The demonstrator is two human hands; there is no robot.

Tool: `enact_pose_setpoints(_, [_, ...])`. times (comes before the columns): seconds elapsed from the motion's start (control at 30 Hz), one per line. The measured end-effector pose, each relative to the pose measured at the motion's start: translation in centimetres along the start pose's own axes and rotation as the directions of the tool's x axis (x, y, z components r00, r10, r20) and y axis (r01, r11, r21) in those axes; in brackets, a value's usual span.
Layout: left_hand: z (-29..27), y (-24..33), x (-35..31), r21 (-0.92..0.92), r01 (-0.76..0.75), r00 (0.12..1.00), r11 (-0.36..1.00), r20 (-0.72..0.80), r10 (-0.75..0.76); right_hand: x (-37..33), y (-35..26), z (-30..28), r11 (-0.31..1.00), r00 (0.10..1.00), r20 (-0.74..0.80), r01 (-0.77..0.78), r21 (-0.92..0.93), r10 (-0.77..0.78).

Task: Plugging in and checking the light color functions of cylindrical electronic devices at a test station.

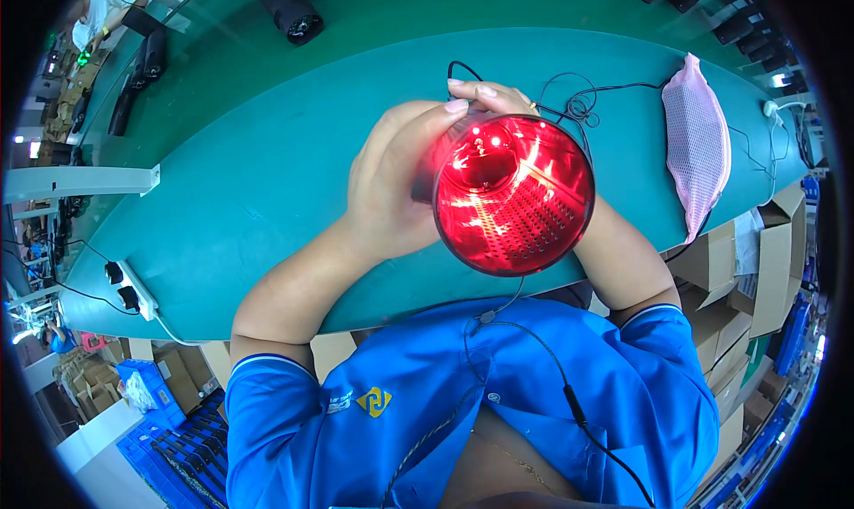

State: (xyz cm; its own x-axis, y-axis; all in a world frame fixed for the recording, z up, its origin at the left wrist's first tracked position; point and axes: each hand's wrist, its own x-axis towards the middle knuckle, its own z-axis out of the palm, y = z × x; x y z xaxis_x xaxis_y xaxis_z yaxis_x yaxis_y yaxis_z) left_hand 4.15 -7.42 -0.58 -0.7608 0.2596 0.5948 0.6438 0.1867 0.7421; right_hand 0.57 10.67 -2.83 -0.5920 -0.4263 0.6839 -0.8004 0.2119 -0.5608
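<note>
Red light fills a shiny round tube (516, 215), and the person's left hand (391, 175) is wrapped around its side, clamped on it. Fingers of the right hand (500, 98) bend over behind the tube, but most of that hand is hidden, so I cannot tell how tightly it holds. The tube is up in front of the person's blue shirt (560, 358), over the near side of the green table (258, 215), with its wide mouth tipped up. Just behind it, a thin black wire (580, 109) curls on the table. To the right lies a pink mesh bag (696, 149). Far left sits a white power strip (137, 294). Farther back is a black can shape (289, 11).
</note>
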Motion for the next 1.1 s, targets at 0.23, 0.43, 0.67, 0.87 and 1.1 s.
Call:
enact_pose_setpoints(0.23, [-1.0, -0.3, 0.6, 0.224, -0.150, 0.989, 0.963, 0.042, 0.144, 0.3, 0.0, 0.3, 0.970, 0.990, -0.101, -0.068, 0.232, 0.094])
enact_pose_setpoints(0.43, [-2.6, 2.3, 0.4, 0.215, 0.004, 0.992, 0.977, 0.119, -0.030, 0.2, -2.8, -1.1, 0.654, 0.832, 0.047, -0.467, 0.595, 0.552])
enact_pose_setpoints(0.67, [-3.7, 3.6, 1.0, 0.495, -0.211, 0.959, 0.843, 0.271, 0.080, -0.5, -3.3, -0.3, 0.128, 0.733, 0.373, -0.527, 0.840, 0.569])
enact_pose_setpoints(0.87, [-2.0, 2.3, 1.3, 0.096, -0.292, 0.956, 0.951, 0.000, 0.294, -1.0, -2.3, 0.4, 0.006, 0.730, 0.421, -0.503, 0.864, 0.538])
enact_pose_setpoints(1.1, [-2.1, 2.9, 1.2, -0.058, -0.146, 0.989, 0.988, -0.037, 0.144, -1.2, -1.6, -0.1, -0.138, 0.668, 0.597, -0.608, 0.782, 0.444])
